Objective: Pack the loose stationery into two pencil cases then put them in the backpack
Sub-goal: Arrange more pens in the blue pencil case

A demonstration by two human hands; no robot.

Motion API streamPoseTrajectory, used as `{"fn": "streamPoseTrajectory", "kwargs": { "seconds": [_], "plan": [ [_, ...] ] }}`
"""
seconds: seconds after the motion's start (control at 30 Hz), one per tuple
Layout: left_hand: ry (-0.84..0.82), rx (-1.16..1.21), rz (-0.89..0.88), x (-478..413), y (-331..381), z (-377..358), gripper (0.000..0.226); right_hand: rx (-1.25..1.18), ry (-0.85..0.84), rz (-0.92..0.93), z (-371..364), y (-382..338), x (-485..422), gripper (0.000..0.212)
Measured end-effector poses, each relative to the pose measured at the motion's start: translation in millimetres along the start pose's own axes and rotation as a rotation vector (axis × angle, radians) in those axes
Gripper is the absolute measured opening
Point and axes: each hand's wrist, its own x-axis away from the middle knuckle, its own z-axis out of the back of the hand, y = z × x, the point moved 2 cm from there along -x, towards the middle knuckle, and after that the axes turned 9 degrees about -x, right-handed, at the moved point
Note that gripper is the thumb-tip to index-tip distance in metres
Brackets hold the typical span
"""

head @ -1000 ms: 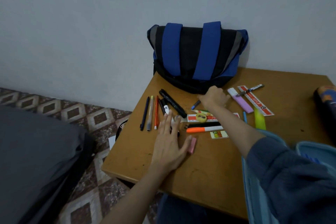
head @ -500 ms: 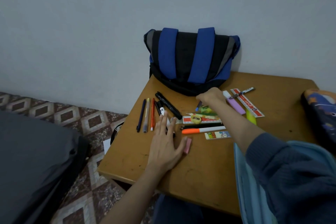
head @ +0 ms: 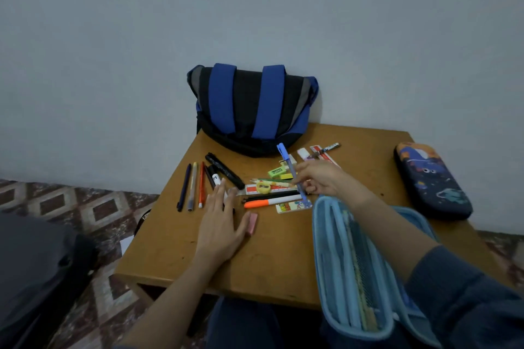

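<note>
My right hand (head: pixel 320 178) pinches a blue pen (head: pixel 287 163), lifted and tilted over the pile of loose stationery (head: pixel 272 190). My left hand (head: pixel 219 224) lies flat on the wooden table (head: pixel 181 258), fingers straight, beside a pink eraser (head: pixel 251 223). An open light-blue pencil case (head: pixel 348 263) sits at the near right, partly under my right arm. A closed dark pencil case with a space print (head: pixel 431 178) lies at the far right. The blue and black backpack (head: pixel 252 108) leans on the wall at the table's back.
Three pens (head: pixel 192 185) and black markers (head: pixel 224 170) lie left of the pile; an orange marker (head: pixel 269 202) and rulers lie in it. A dark bag (head: pixel 37 278) sits on the patterned floor at the left. The table's edges are near on all sides.
My right hand has come back from near the backpack with the blue pen lifted in it. The camera has tilted, so both pencil cases show more fully. My left hand stays put.
</note>
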Motion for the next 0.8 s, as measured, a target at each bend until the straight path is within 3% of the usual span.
{"fn": "streamPoseTrajectory", "kwargs": {
  "seconds": [0.1, 0.27, 0.37, 0.53, 0.67, 0.8],
  "plan": [
    [-0.014, -0.058, -0.029, 2.3, 5.1, 4.1, 0.066, 0.008, -0.009, 0.069, 13.0, 7.0, 19.8, 0.042],
    [-0.056, -0.022, -0.051, 4.6, 31.6, 7.4, 0.063, 0.053, 0.034, 0.096, 40.6, 12.6, 39.3, 0.006],
    [-0.065, 0.037, -0.15, 10.1, 72.7, 9.9, 0.062, 0.031, 0.085, 0.159, 57.1, 17.4, 46.7, 0.021],
    [-0.125, 0.185, -0.298, 21.2, 132.1, 9.0, 0.058, -0.038, 0.19, 0.253, 76.5, 24.5, 62.3, 0.012],
    [-0.18, 0.173, -0.398, 27.1, 160.9, 2.6, 0.061, -0.112, 0.247, 0.24, 92.3, 30.9, 73.5, 0.055],
    [-0.314, 0.153, -0.495, 29.9, 179.8, -2.4, 0.062, -0.112, 0.27, 0.29, 117.1, 33.8, 84.8, 0.073]
  ]
}}
